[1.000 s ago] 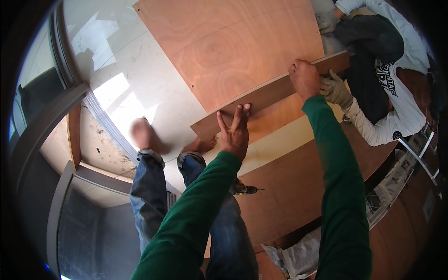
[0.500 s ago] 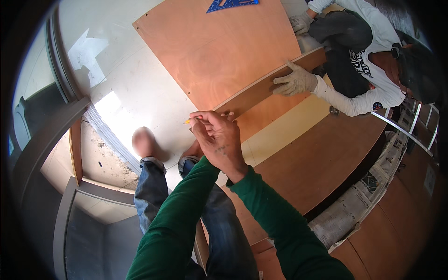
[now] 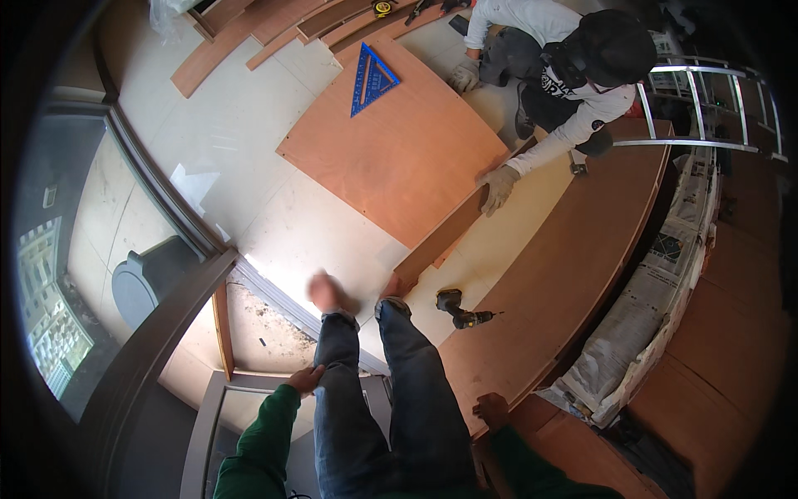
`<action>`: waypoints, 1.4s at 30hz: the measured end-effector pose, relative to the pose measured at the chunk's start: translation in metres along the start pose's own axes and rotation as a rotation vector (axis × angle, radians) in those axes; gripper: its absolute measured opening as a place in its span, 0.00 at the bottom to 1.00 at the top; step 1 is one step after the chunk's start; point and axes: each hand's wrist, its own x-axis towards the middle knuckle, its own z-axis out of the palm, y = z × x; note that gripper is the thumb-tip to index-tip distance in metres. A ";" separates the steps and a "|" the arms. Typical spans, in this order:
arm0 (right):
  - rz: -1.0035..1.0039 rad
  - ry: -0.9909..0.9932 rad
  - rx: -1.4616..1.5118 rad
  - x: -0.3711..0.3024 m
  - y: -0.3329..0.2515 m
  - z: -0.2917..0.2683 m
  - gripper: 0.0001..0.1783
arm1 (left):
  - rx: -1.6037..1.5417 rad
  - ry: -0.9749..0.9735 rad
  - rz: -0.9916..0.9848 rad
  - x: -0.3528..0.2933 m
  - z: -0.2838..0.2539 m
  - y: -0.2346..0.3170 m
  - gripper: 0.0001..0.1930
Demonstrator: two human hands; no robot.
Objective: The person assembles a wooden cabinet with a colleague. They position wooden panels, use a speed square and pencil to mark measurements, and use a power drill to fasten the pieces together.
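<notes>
Two bare hands are low in view: the left hand (image 3: 306, 379) is at the left trouser leg (image 3: 339, 366), fingers loosely bent, and the right hand (image 3: 492, 409) is curled near the end of the long panel (image 3: 549, 308); whether either grips anything I cannot tell. The drill (image 3: 453, 306) lies at that panel's edge. From near the right foot (image 3: 400, 288), the strip (image 3: 440, 243) runs along the square panel (image 3: 382, 158), a co-worker's gloved hand (image 3: 499, 188) on it. The blue triangle (image 3: 376, 82) lies on the square panel.
</notes>
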 end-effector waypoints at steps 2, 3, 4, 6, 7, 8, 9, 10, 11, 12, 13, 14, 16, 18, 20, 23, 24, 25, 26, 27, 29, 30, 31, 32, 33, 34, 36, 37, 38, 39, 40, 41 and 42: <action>0.132 -0.066 0.033 -0.012 0.038 0.009 0.15 | 0.612 0.078 0.447 0.025 -0.009 -0.054 0.30; 0.137 -0.113 0.016 -0.020 0.048 0.017 0.14 | 0.751 0.109 0.456 0.032 -0.017 -0.068 0.30; 0.141 -0.162 -0.001 -0.025 0.057 0.025 0.14 | 0.723 0.103 0.352 0.040 -0.029 -0.079 0.31; 0.189 -0.206 0.096 -0.027 0.091 0.029 0.14 | 0.735 0.035 0.313 0.030 -0.035 -0.056 0.36; 0.224 -0.233 0.148 -0.024 0.122 0.034 0.14 | 0.777 -0.018 0.348 0.008 -0.029 -0.028 0.40; 0.185 -0.207 0.139 -0.002 0.175 0.038 0.12 | 0.720 0.018 0.209 -0.035 -0.003 0.011 0.44; 0.098 -0.226 0.044 0.003 0.186 0.045 0.12 | 0.659 0.102 0.056 -0.088 0.011 0.045 0.47; 0.007 -0.242 -0.062 0.004 0.191 0.050 0.13 | 0.661 0.145 0.077 -0.118 0.017 0.059 0.49; -0.075 -0.250 -0.156 0.003 0.206 0.056 0.14 | 0.676 0.178 0.097 -0.140 0.024 0.066 0.51; -0.166 -0.253 -0.258 0.003 0.213 0.061 0.16 | 0.700 0.223 0.149 -0.148 0.024 0.064 0.51; -0.256 -0.245 -0.360 0.003 0.219 0.064 0.17 | 0.723 0.263 0.206 -0.146 0.024 0.059 0.51; -0.354 -0.232 -0.459 0.007 0.219 0.071 0.18 | 0.748 0.309 0.266 -0.150 0.022 0.060 0.51; -0.539 -0.261 -0.748 0.003 0.199 0.072 0.17 | 0.773 0.365 0.242 -0.178 0.021 0.080 0.50; -0.522 -0.286 -0.670 -0.005 0.166 0.064 0.14 | 0.902 0.474 0.217 -0.204 0.016 0.091 0.45; -0.267 -0.277 -0.139 -0.001 0.154 0.061 0.14 | 1.130 0.433 0.441 -0.233 0.021 0.120 0.38; -0.452 -0.256 -0.414 0.017 0.157 0.040 0.13 | 0.843 0.244 0.861 -0.323 0.102 0.198 0.20; -0.606 -0.211 -0.698 0.014 0.150 0.031 0.13 | 0.642 0.092 0.988 -0.366 0.137 0.214 0.16; -0.735 -0.140 -1.034 -0.009 0.122 0.012 0.15 | 0.430 -0.051 1.111 -0.409 0.168 0.229 0.14; -0.764 -0.042 -1.053 0.008 0.133 0.008 0.19 | 0.341 -0.197 1.253 -0.449 0.201 0.243 0.12; -0.804 0.038 -1.071 0.027 0.144 0.009 0.24 | 0.245 -0.331 1.375 -0.485 0.227 0.250 0.11; -0.923 0.160 -1.029 0.048 0.152 -0.002 0.28 | 0.009 -0.769 1.420 -0.529 0.258 0.254 0.08; -0.819 0.168 -0.991 0.058 0.152 -0.007 0.28 | 0.028 -0.890 1.486 -0.548 0.270 0.257 0.06; -0.895 0.233 -0.879 0.068 0.159 -0.024 0.27 | 0.043 -1.018 1.550 -0.560 0.279 0.257 0.04; -0.896 0.170 -0.772 0.046 0.117 -0.009 0.26 | -0.015 -1.070 1.406 -0.573 0.278 0.245 0.04; -0.836 0.138 -0.671 0.011 0.092 -0.020 0.25 | -0.075 -1.153 1.374 -0.576 0.281 0.239 0.05; -0.849 0.118 -0.777 0.003 0.079 -0.030 0.22 | -0.137 -1.250 1.352 -0.583 0.282 0.232 0.07; -0.571 -0.048 -0.140 0.014 0.088 -0.025 0.22 | -0.221 -1.373 1.544 -0.586 0.278 0.233 0.11; -0.382 -0.068 0.255 0.024 0.101 -0.022 0.30 | -0.269 -1.431 1.623 -0.585 0.275 0.236 0.11; -0.281 -0.113 0.289 -0.005 0.073 -0.011 0.29 | -0.315 -1.405 1.679 -0.584 0.268 0.235 0.08; -0.171 -0.134 0.319 -0.032 0.060 -0.008 0.29 | -0.518 -1.450 1.654 -0.589 0.272 0.227 0.08; -0.267 -0.100 0.169 -0.035 0.065 -0.008 0.29 | -0.717 -1.513 1.635 -0.598 0.277 0.218 0.07; -0.372 -0.069 0.024 -0.037 0.062 0.001 0.29 | -1.033 -1.595 1.512 -0.615 0.304 0.195 0.10; -0.437 -0.052 -0.045 -0.040 0.061 0.009 0.30 | -1.138 -1.588 1.499 -0.622 0.301 0.190 0.12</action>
